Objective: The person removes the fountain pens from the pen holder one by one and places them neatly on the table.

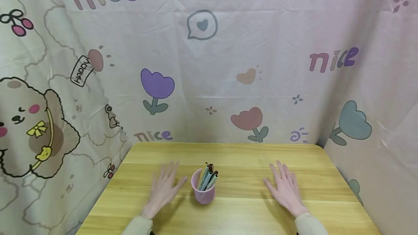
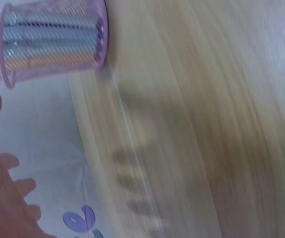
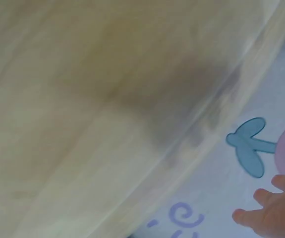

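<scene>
A pink mesh pen cup stands upright on the wooden table, left of the middle. Several pens lean in it, pale blue, green and orange, some with dark ends. My left hand is just left of the cup, fingers spread and straight, thumb pointing toward it and apart from it. Farther off to the right, my right hand has its fingers spread too and holds nothing. Both hands hover over the table and cast shadows on it. The left wrist view shows the cup beyond the thumb.
The light wooden table reaches back to a printed cloth that hangs behind it. More of this cloth hangs along the left and right sides. Pale sleeves cover both wrists.
</scene>
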Action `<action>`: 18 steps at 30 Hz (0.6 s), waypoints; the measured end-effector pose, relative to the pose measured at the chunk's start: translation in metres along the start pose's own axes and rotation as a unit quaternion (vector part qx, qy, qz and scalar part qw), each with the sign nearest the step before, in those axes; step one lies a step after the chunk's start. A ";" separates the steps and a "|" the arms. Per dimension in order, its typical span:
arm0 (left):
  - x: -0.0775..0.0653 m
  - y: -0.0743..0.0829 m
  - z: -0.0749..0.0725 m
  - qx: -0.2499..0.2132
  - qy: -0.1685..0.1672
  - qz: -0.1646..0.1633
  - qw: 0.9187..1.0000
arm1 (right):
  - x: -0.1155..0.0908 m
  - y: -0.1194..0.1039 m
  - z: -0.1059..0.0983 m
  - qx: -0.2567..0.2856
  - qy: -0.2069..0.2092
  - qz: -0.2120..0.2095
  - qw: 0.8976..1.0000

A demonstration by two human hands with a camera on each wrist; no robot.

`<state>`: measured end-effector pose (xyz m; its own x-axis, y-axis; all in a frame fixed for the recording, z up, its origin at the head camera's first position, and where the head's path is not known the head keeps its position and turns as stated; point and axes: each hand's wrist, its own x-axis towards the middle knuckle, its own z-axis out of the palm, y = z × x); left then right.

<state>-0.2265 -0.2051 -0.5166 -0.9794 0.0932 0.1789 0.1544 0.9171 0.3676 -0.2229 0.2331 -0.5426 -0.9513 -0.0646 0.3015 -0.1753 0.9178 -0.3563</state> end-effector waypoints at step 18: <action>-0.001 0.026 0.012 -0.192 -0.102 0.067 0.974 | 0.014 -0.052 0.006 0.206 -0.015 -0.064 0.976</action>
<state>-0.2229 -0.1767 -0.5185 -0.9468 0.3123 0.0780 0.2809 0.6833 0.6740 -0.2286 0.1818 -0.5251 -0.9208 -0.1859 0.3428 -0.3746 0.6660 -0.6450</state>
